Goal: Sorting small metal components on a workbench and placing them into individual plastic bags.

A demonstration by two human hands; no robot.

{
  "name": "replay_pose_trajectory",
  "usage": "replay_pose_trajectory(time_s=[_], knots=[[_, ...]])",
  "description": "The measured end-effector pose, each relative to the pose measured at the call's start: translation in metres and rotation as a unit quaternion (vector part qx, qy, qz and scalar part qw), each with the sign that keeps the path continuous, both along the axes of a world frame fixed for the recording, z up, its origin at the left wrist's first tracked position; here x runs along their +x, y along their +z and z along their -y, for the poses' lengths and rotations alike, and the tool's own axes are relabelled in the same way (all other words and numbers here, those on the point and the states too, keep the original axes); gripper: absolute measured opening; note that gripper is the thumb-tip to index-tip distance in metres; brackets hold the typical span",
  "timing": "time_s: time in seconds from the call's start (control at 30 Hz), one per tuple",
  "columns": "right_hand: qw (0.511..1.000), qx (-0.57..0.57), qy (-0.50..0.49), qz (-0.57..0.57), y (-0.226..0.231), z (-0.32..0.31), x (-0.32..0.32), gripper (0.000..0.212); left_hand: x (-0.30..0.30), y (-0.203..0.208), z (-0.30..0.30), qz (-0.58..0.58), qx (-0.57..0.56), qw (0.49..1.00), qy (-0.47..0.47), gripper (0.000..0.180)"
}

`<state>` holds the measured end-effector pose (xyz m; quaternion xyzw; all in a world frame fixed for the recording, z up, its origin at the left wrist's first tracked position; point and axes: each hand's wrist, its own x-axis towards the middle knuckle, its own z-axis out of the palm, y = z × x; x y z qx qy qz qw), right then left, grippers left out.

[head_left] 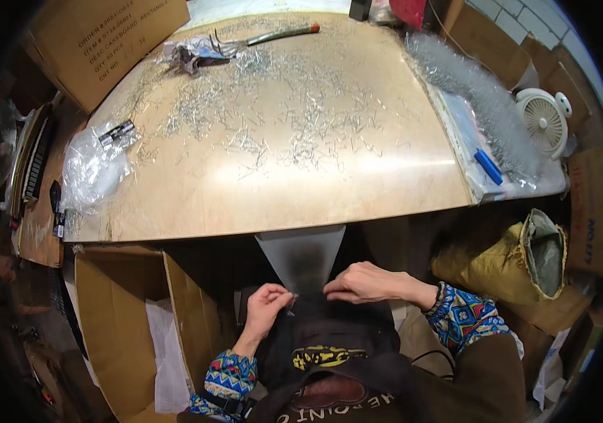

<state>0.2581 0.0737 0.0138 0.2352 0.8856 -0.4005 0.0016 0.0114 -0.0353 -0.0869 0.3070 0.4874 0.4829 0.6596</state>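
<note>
Hands work below the worktop [386,183] edge: left hand [266,307] fingers pinch the clear plastic bag [301,257] mouth, right hand [368,282] fingers hold its other side. Bag could slip, being thin and smooth, or catch loose metal pins [294,120].

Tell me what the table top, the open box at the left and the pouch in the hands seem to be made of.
Table top: smooth pale wood or laminate, with a faint sheen. Open box: brown corrugated cardboard, matte, flaps folded out. Pouch, pinched by left hand and right hand: thin translucent plastic film, probably; dark cloth shows through.
</note>
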Motion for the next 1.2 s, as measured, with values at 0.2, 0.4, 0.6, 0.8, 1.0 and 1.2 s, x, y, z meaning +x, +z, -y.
replay_pose_trajectory(time_s=[0.2, 0.4, 0.6, 0.8, 1.0, 1.2], knots=[[0.916, 0.311, -0.213, -0.139, 0.055, -0.125, -0.043, 0.02, -0.003, 0.022, -0.014, 0.186, -0.067, 0.979, 0.053, 0.021], [0.878, 0.439, -0.189, -0.032, 0.032, -0.152, -0.061, 0.023, -0.012, -0.006, -0.011, 0.324, -0.108, 0.94, -0.001, 0.021], [0.888, 0.325, -0.278, -0.172, 0.032, -0.137, -0.025, 0.027, 0.007, 0.008, -0.015, 0.432, -0.171, 0.886, -0.007, 0.038], [0.903, 0.361, -0.231, 0.003, 0.023, -0.129, -0.058, 0.062, 0.004, 0.004, -0.011, 0.446, -0.154, 0.877, -0.095, 0.039], [0.912, 0.354, -0.192, -0.081, 0.017, -0.114, -0.093, 0.043, 0.009, 0.003, -0.01, 0.308, -0.189, 0.929, -0.077, 0.035], [0.9, 0.254, -0.275, -0.224, 0.036, -0.157, -0.086, 0.018, 0.009, 0.008, -0.011, 0.302, -0.194, 0.93, -0.076, 0.031]])
